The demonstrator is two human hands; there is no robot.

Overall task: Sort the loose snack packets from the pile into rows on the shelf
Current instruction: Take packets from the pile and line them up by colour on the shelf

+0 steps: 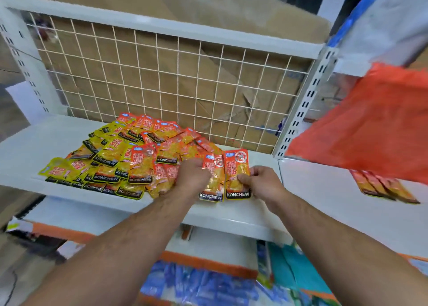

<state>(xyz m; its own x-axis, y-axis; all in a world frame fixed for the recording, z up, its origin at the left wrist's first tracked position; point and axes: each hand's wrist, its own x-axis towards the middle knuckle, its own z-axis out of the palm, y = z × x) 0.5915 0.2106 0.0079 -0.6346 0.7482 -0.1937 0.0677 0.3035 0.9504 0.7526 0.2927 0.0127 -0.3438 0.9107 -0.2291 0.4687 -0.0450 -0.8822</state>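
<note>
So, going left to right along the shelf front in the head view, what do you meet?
packet pile → left hand → left packet, which it holds → right packet, pinched by the right hand → orange bag.

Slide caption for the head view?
Left hand holds left packet, right hand pinches right packet, side by side beside the pile.

The pile point(120, 157) lies left on the shelf point(34, 148); just right of it, by the front edge, a left packet point(214, 187) and a right packet point(236, 166) lie side by side; a wire grid point(162, 78) stands behind.
</note>
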